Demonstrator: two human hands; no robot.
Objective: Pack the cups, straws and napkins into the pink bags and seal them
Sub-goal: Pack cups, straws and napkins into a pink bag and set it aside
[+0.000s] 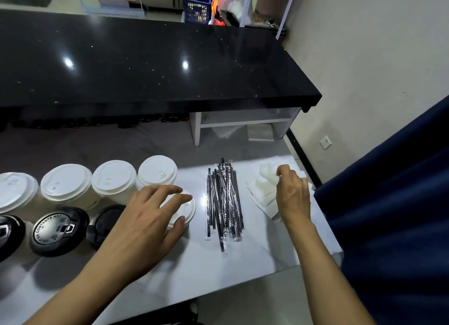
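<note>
Cups point(114, 179): five white-lidded, three black-lidded.

Five white-lidded cups point(114, 179), three black-lidded cups point(58, 230), one bundle of wrapped straws point(224, 200), one napkin pile point(263, 193).

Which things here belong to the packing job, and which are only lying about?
For the job:
white-lidded cups
black-lidded cups
wrapped black straws
white napkins

Lying about:
black counter
blue crate
white shelf
wall socket
</note>
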